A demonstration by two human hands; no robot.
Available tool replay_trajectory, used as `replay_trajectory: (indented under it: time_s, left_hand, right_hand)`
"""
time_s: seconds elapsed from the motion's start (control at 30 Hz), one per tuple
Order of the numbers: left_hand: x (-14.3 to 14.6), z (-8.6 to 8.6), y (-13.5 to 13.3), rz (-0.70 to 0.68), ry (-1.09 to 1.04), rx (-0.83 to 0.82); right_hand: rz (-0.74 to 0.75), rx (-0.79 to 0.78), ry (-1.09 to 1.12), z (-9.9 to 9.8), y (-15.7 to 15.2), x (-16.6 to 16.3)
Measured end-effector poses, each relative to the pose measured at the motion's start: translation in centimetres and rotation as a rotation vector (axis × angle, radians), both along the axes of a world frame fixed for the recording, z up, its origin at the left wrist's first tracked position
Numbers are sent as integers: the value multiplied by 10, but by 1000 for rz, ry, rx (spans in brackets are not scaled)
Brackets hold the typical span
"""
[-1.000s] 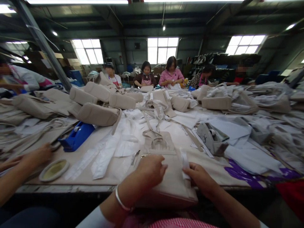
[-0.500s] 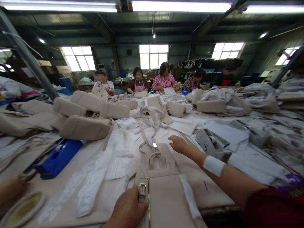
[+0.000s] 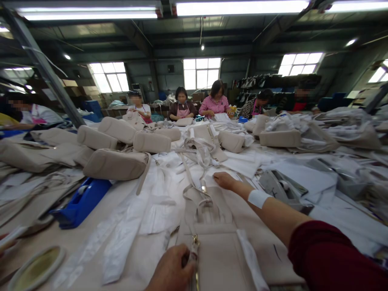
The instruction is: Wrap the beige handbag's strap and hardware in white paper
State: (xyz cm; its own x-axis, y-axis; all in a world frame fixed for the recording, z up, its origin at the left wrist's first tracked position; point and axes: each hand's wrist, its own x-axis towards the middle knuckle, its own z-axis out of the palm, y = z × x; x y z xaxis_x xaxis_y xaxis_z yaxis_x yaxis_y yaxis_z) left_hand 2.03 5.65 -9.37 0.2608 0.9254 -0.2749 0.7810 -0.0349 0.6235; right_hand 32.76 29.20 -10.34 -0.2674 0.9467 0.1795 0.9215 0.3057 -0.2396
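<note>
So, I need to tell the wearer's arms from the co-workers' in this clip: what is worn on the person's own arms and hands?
The right arm has a dark red sleeve pushed up above a bare forearm, and a white band circles its wrist. The right hand is bare, with no glove or ring visible. The left hand is bare too; its wrist and sleeve fall outside the picture.

1. Dark ceiling with exposed steel beams; long fluorescent tubes lit overhead.
2. Far wall grey-green, pierced by bright multi-pane windows.
3. Slanted steel column at left.
4. Long worktable covered in pale cloth, reaching to the seated workers at the far end.
5. Dark shelving against the right rear wall.
</note>
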Motion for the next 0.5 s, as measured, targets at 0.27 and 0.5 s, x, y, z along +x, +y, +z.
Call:
replay_trajectory:
  time_s: [0.27, 0.5]
  left_hand:
    - [-2, 34, -10, -83, -725, 205]
    - [2, 42, -30, 189, -864, 17]
  right_hand:
    - [107, 72, 517, 52, -131, -18]
    - [464, -274, 913, 72, -215, -107]
